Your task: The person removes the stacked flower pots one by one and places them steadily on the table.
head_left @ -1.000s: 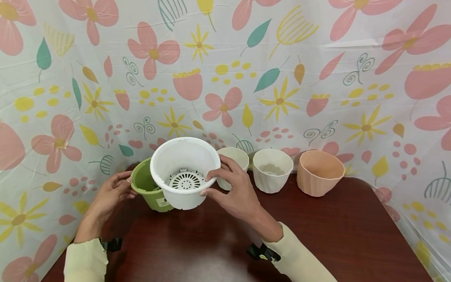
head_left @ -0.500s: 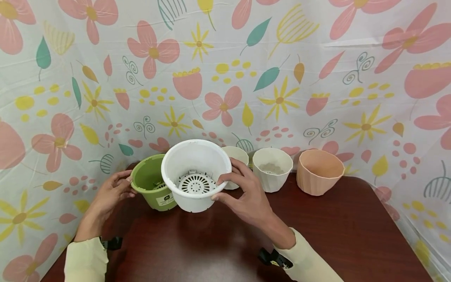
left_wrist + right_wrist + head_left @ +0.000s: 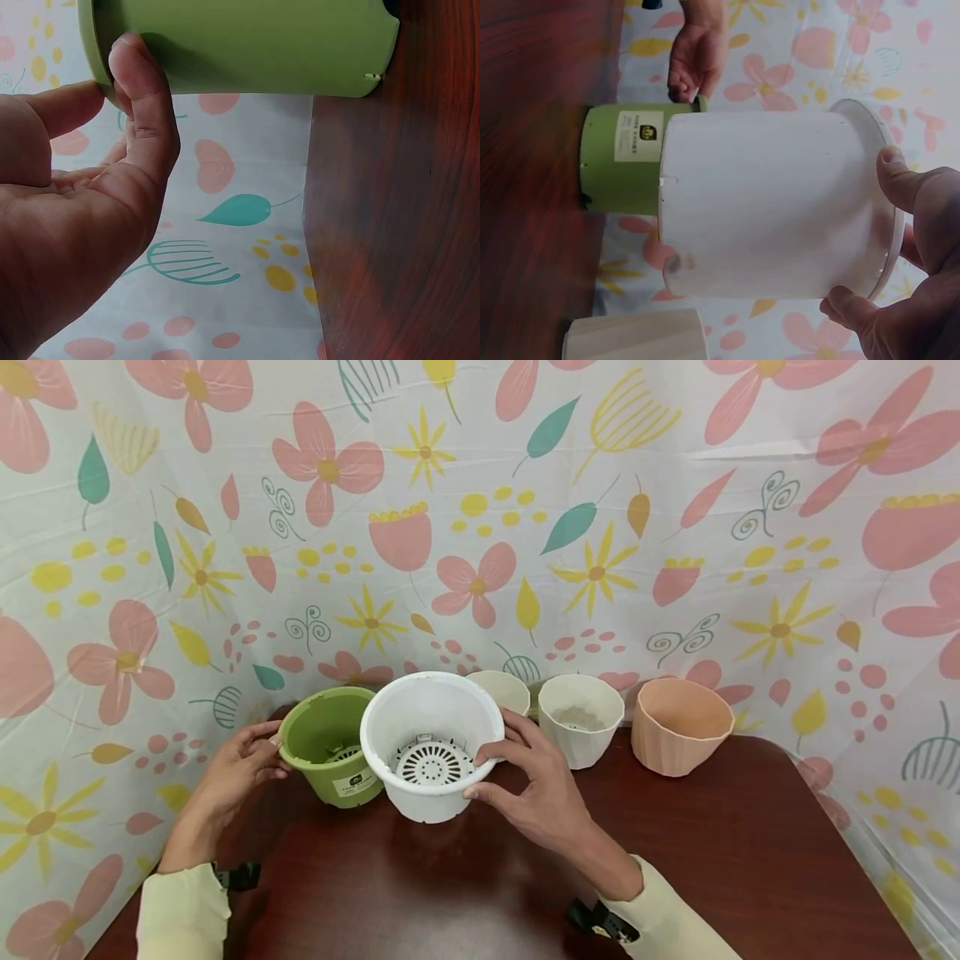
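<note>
A white plastic flower pot (image 3: 432,797) with a slotted base is held up by my right hand (image 3: 536,785), fingers and thumb pinching its rim on the right side. In the right wrist view the white flower pot (image 3: 772,202) hangs above the table surface. To its left a green flower pot (image 3: 322,777) with a pale label stands on the table, partly covered by the white one in the head view. My left hand (image 3: 240,772) pinches the green pot's rim at its left edge; the left wrist view shows thumb and fingers at that rim.
Along the back of the dark wooden table (image 3: 465,893) stand a cream pot (image 3: 504,689), partly hidden, a white faceted pot (image 3: 581,735) with pale residue inside and a peach pot (image 3: 678,739). A floral cloth (image 3: 480,510) hangs right behind them.
My right hand has carried the white pot to the right and slightly down, uncovering more of the green pot. The left hand keeps its place on the green rim.
</note>
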`<act>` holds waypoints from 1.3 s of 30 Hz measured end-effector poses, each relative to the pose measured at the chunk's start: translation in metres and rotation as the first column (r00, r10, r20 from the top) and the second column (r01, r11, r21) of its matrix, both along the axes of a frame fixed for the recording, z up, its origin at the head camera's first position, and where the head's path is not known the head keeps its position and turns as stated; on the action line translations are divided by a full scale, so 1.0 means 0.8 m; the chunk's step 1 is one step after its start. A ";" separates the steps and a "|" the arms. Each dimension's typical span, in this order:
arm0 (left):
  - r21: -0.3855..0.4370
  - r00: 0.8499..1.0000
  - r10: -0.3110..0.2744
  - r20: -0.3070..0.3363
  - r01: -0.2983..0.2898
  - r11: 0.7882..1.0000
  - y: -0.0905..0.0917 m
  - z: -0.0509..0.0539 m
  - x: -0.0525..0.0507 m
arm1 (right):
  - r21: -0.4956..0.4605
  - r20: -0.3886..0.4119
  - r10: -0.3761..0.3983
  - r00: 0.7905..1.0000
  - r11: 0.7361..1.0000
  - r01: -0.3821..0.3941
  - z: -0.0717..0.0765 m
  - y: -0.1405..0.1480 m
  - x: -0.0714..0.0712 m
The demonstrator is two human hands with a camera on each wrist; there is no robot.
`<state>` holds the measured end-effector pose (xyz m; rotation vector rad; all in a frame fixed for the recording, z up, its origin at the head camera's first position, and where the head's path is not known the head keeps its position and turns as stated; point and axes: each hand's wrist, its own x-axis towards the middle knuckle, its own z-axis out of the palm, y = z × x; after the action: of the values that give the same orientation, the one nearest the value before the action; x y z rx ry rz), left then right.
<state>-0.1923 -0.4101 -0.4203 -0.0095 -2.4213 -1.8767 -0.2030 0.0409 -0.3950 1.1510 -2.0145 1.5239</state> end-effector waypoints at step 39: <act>-0.013 1.000 -0.009 0.003 0.009 1.000 0.000 0.001 -0.001 | 0.108 0.039 -0.084 0.996 0.991 0.079 -0.050 0.040 0.005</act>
<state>-0.1930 -0.4102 -0.4197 -0.0183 -2.4397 -1.8654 -0.1992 0.0725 -0.4350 1.0687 -2.1669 1.4295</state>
